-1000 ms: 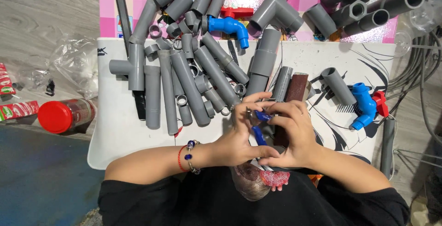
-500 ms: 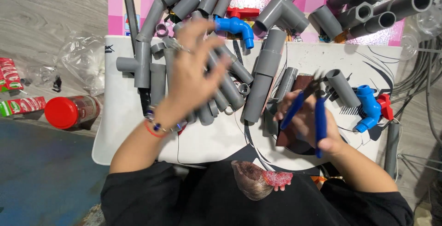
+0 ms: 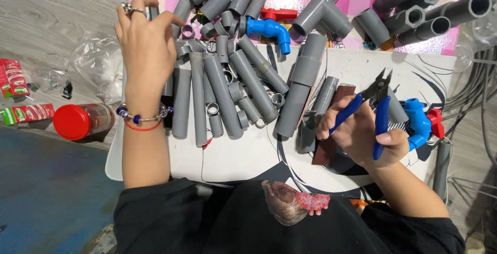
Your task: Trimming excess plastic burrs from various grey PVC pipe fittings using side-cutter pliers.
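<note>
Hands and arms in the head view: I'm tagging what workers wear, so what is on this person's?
Both arms are bare from short black sleeves. The left hand wears a silver ring; its wrist carries a beaded bracelet with dark blue beads and a thin red string band. The right hand shows no jewellery. No gloves.

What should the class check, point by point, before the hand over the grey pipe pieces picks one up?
1. Left hand free to grasp: ok, fingers spread, nothing held.
2. Left hand above the grey pipe pieces: ok, over the pile's left edge.
3. Blue-handled cutters secured: ok, held in the right hand.
4. Cutter tips pointing away from the left hand: ok, they aim up and right.
5. Cutter blades closed: cannot tell, though the handles are spread.
6. White board has bare space for work: ok, near the front edge.
</note>
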